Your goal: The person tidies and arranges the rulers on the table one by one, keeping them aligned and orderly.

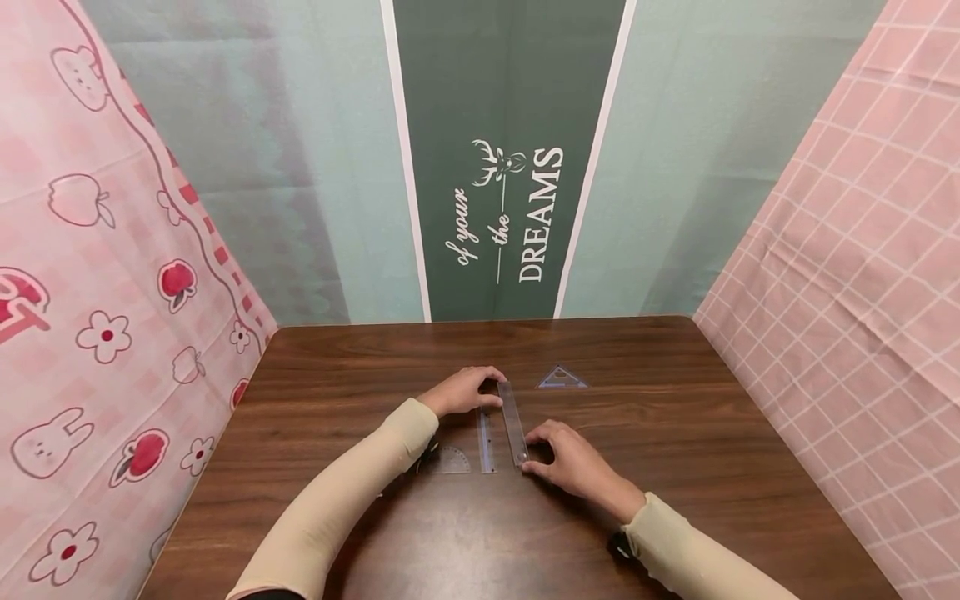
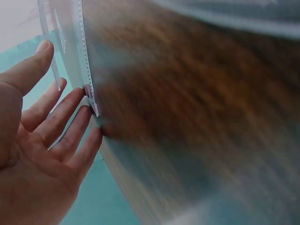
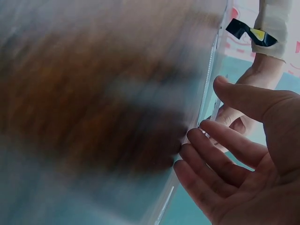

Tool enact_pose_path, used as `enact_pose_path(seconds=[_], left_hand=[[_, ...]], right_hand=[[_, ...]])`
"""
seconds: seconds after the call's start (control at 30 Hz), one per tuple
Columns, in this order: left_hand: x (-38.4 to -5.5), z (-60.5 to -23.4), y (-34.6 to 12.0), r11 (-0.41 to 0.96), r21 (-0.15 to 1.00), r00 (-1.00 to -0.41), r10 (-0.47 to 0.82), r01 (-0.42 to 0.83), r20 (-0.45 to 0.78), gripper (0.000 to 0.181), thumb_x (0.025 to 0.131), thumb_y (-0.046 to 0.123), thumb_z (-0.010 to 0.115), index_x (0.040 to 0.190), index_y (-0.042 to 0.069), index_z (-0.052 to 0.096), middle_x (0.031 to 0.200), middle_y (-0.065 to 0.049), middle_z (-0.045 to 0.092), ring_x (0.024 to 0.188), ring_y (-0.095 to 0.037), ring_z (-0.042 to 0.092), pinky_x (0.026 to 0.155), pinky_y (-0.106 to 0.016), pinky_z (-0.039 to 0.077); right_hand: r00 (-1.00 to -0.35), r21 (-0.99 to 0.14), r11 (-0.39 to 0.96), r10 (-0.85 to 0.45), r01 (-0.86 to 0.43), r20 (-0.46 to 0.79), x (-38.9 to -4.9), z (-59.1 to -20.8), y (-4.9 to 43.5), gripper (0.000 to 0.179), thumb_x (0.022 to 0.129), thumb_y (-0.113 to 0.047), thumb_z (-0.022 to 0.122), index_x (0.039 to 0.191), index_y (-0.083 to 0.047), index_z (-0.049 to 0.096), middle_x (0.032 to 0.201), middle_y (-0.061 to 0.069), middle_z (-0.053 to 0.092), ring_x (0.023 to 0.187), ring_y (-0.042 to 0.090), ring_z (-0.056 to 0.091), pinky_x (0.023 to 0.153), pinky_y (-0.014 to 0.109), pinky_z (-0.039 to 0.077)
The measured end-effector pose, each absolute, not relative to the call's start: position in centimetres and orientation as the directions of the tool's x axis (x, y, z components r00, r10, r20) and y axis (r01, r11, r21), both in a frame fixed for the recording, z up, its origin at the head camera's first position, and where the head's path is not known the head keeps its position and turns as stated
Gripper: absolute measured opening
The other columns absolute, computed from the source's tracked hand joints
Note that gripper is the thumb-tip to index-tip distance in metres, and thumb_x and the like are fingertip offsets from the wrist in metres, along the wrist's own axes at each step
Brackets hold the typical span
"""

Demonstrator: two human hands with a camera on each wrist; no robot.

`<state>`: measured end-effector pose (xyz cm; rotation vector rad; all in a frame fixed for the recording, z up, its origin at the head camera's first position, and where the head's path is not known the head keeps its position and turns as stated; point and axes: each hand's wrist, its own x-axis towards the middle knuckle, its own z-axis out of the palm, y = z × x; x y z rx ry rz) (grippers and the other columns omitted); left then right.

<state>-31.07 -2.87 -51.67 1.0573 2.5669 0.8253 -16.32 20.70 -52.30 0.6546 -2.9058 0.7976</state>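
A clear plastic ruler (image 1: 513, 423) slants between both hands, its faces showing little marking. At its far end, my left hand (image 1: 467, 392) pinches it between thumb and fingers; in the left wrist view the other fingertips reach down to the tabletop. My right hand (image 1: 577, 461) pinches the near end, the thumb (image 3: 229, 93) on one side and the fingers reaching the table on the other. Just left of it lies a second clear ruler (image 1: 486, 446) with a blue strip. A clear protractor (image 1: 453, 460) lies left of that, partly behind the left sleeve.
A clear set square (image 1: 562, 379) with blue markings lies toward the back of the brown wooden table (image 1: 675, 433). Patterned cloths hang along the left, back and right sides. Dark wrist straps (image 1: 621, 546) sit at the sleeve cuffs.
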Motion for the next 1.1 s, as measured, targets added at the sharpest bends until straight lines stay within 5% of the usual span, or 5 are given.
enact_pose_path(seconds=[1.1], left_hand=[[-31.3,-51.8,-2.5,0.604,0.518,-0.701,0.713,0.605,-0.013,0.042,0.101,0.026,0.079,0.137,0.007,0.068,0.139,-0.012,0.068,0.135,-0.030,0.060,0.118,-0.046,0.044]], right_hand=[[-0.938,-0.399,0.849,-0.330,-0.346,0.109,-15.9,-52.3,19.7,0.031,0.085,-0.030,0.094,0.106,-0.014,0.078,0.106,-0.006,0.066,0.105,0.018,0.063,0.089,0.044,0.057]])
